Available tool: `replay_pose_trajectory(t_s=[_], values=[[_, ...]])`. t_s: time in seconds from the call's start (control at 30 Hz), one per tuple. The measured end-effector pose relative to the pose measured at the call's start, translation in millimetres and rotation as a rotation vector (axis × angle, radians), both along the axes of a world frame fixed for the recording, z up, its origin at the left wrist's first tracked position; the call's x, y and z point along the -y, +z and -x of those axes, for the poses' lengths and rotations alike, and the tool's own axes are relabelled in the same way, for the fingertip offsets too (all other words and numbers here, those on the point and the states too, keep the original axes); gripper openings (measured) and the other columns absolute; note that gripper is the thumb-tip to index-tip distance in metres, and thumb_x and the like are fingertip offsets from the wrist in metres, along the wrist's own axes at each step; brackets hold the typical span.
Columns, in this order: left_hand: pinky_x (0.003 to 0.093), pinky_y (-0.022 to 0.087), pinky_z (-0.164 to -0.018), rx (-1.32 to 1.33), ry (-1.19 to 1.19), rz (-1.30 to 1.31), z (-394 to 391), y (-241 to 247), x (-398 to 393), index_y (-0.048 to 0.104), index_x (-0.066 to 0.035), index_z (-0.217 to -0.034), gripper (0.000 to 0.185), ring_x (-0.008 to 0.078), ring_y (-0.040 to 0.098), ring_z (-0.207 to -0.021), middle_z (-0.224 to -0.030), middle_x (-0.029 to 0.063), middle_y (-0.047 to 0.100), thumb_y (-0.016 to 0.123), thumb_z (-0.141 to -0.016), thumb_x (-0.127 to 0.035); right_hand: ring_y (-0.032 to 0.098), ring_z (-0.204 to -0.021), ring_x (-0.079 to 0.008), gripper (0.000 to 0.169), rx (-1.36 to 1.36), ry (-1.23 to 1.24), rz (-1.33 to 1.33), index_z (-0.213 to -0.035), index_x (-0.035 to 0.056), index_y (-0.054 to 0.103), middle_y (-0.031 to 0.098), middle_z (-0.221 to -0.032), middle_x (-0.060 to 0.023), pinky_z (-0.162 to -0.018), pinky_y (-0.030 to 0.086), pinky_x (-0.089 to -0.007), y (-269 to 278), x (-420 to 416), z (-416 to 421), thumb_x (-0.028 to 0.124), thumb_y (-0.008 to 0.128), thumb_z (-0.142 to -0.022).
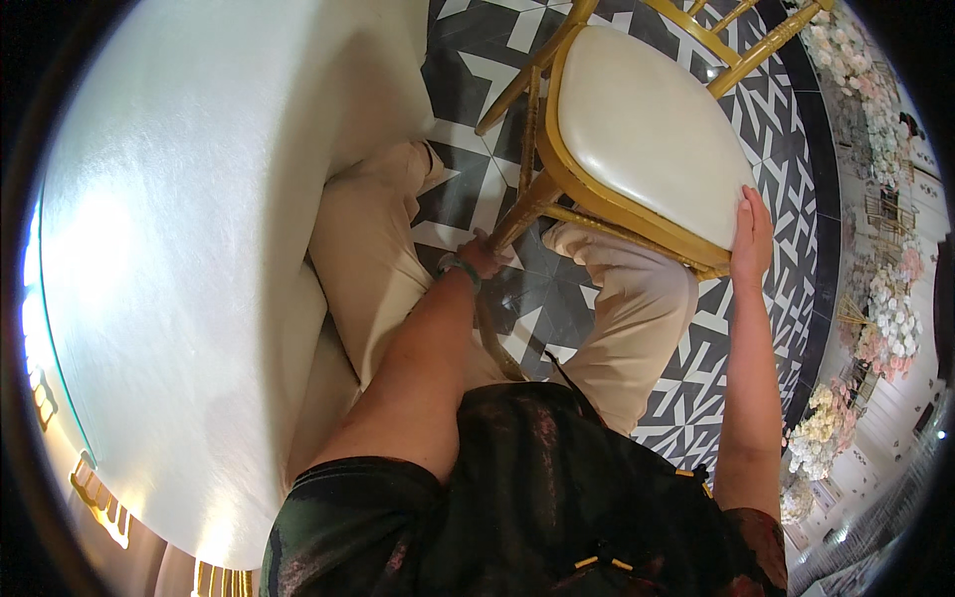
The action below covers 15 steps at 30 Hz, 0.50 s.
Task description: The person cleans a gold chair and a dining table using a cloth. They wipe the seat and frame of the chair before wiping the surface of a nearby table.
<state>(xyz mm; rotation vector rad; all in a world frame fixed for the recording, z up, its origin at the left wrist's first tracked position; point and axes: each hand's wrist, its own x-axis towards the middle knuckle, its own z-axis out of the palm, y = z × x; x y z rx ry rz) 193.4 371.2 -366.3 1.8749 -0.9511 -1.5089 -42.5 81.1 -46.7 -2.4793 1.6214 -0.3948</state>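
Note:
A gold-framed chair [567, 179] with a white padded seat [649, 127] stands tilted before me, one of its legs running down between my knees. My left hand [485, 255] is closed around the lower part of that leg; a band circles the wrist. Against the seat's right side lies my right hand [752, 231], its fingers flat along the edge by the corner. My legs in beige trousers are spread on either side of the chair leg.
At the left a large table with a pale, shiny cover [186, 224] reaches to my left knee. The floor [694, 418] has black-and-white patterned tiles. Flower arrangements [891, 321] and more gold chairs [888, 213] stand along the far right. Other gold chairs show beyond the table.

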Motion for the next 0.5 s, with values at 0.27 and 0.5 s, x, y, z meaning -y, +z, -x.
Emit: replay_pose_trajectory(t_s=[0.27, 0.5], values=[[0.0406, 0.050, -0.071, 0.520, -0.231, -0.035, -14.6, -1.0, 10.8, 0.052, -0.001, -0.117, 0.047, 0.0317, 0.063, -0.084, -0.095, 0.0154, 0.063, 0.058, -0.086, -0.035, 0.049, -0.121, -0.0271, 0.041, 0.025, -0.011, -0.035, -0.123, 0.0131, 0.059, 0.054, -0.131, -0.0095, -0.102, 0.035, -0.0344, 5.3, 9.7, -8.4, 0.036, 0.039, -0.095], [0.0378, 0.050, -0.066, -0.390, 0.556, 0.357, -73.4, 111.6, 65.2, 0.059, -0.003, -0.108, 0.036, 0.0256, 0.063, -0.079, -0.091, 0.0087, 0.066, 0.055, -0.090, -0.035, 0.049, -0.121, -0.0294, 0.044, -0.003, 0.010, -0.026, -0.123, 0.0113, 0.058, 0.053, -0.130, -0.0119, -0.102, 0.035, -0.0364, -1.7, 22.8, 3.0, 0.038, 0.036, -0.095]])
